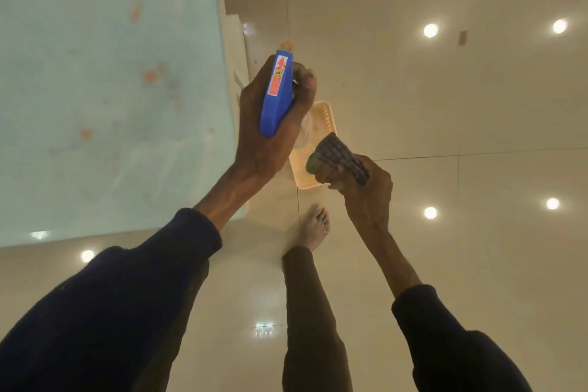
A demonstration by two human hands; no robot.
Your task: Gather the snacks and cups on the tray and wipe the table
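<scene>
While left hand (pixel 270 124) holds sprayer (pixel 276 95) (blue), right hand (pixel 369 188) clutches cloth (pixel 337 156).

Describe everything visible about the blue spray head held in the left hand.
The blue plastic spray head looks like hard, glossy plastic, a long boxy wedge seen from above. A red label with an arrow runs along its top, and a small orange nozzle tip shows at its far end. It points away from the person, over the edge of the pale blue table. The left hand wraps it from beneath, a finger curled at the front. Any bottle below is hidden.
</scene>
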